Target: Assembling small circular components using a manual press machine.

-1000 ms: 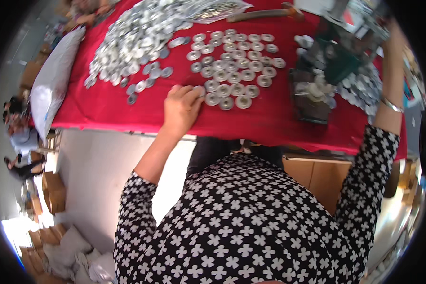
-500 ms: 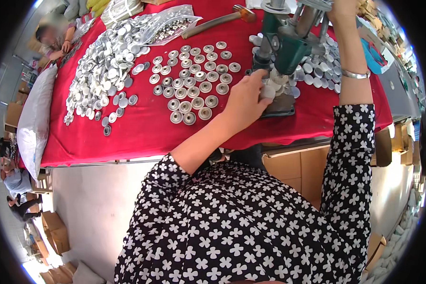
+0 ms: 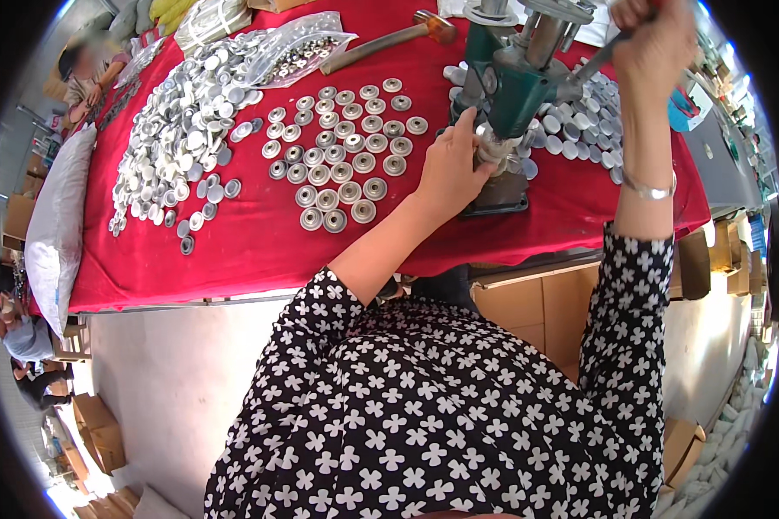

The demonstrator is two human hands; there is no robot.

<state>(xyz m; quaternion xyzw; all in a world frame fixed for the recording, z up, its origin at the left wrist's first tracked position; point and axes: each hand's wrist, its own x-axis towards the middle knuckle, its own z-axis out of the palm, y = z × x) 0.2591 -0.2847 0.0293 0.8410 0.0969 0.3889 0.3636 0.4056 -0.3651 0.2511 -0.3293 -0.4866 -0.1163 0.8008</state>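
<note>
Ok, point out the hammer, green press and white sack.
Hammer (image 3: pixel 376 48): head view, on its handle.
Green press (image 3: pixel 519 97): head view, on the green body.
White sack (image 3: pixel 57 227): head view, mid-side.

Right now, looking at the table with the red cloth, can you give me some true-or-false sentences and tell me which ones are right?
1. The bare left hand is at the lower part of the green metal press. True.
2. The bare right hand lies flat on the red cloth. False: it is raised, gripping the press's grey metal lever.
3. The wooden-handled hammer lies on the cloth. True.
4. The shiny silver bracelet is on the left wrist. False: it is on the right.
5. The puffy white sack is left of the heaped round silvery discs. True.
</note>
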